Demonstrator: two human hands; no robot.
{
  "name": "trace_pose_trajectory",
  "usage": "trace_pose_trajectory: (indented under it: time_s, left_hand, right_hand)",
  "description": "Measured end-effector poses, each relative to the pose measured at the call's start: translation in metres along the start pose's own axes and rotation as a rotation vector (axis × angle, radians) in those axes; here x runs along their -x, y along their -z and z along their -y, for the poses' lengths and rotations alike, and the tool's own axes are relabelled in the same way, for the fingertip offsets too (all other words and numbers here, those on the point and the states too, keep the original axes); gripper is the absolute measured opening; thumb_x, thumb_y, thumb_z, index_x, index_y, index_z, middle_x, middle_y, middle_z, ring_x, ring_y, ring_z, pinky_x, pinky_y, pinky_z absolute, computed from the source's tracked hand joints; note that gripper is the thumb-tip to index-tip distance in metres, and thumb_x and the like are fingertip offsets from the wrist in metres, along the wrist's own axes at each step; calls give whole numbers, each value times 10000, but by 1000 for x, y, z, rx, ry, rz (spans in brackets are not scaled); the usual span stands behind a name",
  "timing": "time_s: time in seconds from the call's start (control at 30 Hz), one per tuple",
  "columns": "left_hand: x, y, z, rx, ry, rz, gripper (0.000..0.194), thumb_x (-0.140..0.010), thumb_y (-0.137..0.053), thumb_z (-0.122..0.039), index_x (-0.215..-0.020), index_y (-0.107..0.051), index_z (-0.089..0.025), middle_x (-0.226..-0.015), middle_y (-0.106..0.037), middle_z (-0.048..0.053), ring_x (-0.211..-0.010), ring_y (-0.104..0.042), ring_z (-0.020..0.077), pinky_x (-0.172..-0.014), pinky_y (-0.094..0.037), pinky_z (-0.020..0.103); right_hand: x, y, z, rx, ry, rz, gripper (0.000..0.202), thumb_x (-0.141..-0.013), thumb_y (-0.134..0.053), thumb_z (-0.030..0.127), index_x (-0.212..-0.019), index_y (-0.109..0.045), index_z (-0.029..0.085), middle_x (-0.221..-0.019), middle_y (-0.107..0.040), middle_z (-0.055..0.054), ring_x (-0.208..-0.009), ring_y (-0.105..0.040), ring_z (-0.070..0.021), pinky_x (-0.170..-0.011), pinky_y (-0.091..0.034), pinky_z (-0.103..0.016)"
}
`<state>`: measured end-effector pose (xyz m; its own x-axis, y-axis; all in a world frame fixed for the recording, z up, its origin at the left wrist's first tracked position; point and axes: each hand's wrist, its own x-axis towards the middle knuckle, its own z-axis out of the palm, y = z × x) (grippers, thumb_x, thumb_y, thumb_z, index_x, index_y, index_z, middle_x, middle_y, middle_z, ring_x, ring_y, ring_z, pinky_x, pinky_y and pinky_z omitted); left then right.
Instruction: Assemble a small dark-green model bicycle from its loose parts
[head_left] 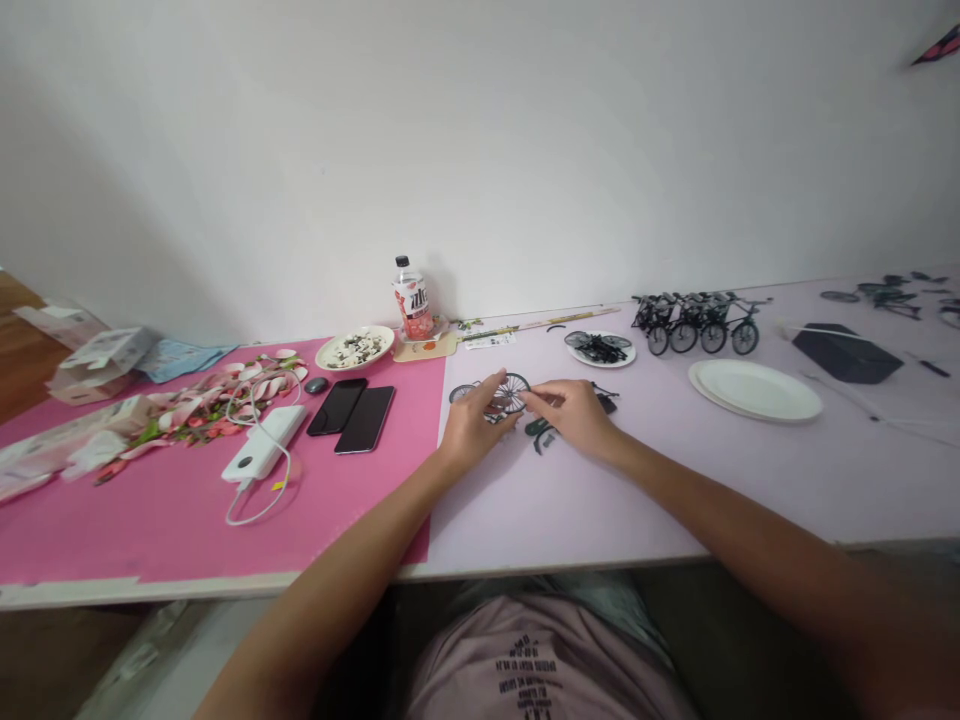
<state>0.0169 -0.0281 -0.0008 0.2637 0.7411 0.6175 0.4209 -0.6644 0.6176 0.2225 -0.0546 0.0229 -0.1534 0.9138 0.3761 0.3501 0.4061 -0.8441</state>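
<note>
Between my two hands is a small black spoked model bicycle wheel (514, 391), held just above the pale tabletop. My left hand (477, 420) is closed on it from the left, thumb and fingers around its lower side. With thumb and index finger, my right hand (574, 412) pinches at the wheel's right edge. A second wheel (460, 392) shows partly behind my left hand; whether it is joined to the first I cannot tell. Small dark green and black parts (541, 434) lie under my right hand, with another black piece (604, 400) partly hidden behind it.
Behind are a plate of black parts (600, 348) and a row of assembled model bicycles (697, 322). Stacked white plates (756, 390) and a black block (846, 352) lie right. Left are a bottle (414, 305), phones (365, 420), a power bank (264, 443) and artificial petals (232, 385).
</note>
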Motion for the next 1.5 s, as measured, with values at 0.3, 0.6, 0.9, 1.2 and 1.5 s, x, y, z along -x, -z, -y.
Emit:
trace_pose_trajectory:
  time_s: [0.3, 0.6, 0.9, 1.2, 1.5]
  left_hand:
    - [-4, 7, -6, 16, 46, 45, 728, -776, -911, -405, -1434, -656, -222, -1112, -801, 104, -762, -758, 205, -749, -616, 323]
    - [-15, 17, 1, -133, 103, 91, 473, -1005, -651, -420, -1420, -644, -192, -1190, -779, 117, -672, -668, 150, -762, -574, 314]
    - [-21, 23, 14, -321, 144, 340, 181, -943, -677, -219, -1070, -806, -222, -1134, -807, 67, -961, -742, 234, -936, -572, 337]
    - [-15, 17, 13, -393, 115, 411, 277, -938, -625, -160, -1123, -818, -234, -1140, -812, 68, -1062, -738, 270, -918, -561, 353]
    - [-15, 13, 12, -441, 65, 435, 217, -944, -608, -246, -922, -823, -219, -1008, -793, 100, -943, -718, 242, -850, -544, 318]
  right_hand:
    - [-3, 3, -2, 1, 37, -24, 519, -957, -579, 682, -760, -683, 214, -756, -718, -54, -719, -670, -232, -686, -510, -328]
    - [-13, 8, -12, -87, -81, -146, 607, -854, -659, 774, -895, -761, 178, -784, -726, -79, -644, -631, -199, -526, -494, -289]
    - [-16, 10, -20, 0, 3, -222, 509, -909, -646, 675, -891, -779, 183, -875, -763, -95, -824, -697, -253, -639, -538, -317]
    - [-10, 3, -14, 67, 61, -171, 442, -945, -639, 600, -882, -786, 188, -919, -786, -84, -791, -687, -233, -709, -524, -332]
    - [-7, 2, -10, 65, 70, -149, 433, -941, -633, 595, -842, -754, 191, -830, -750, -70, -763, -671, -233, -657, -500, -319]
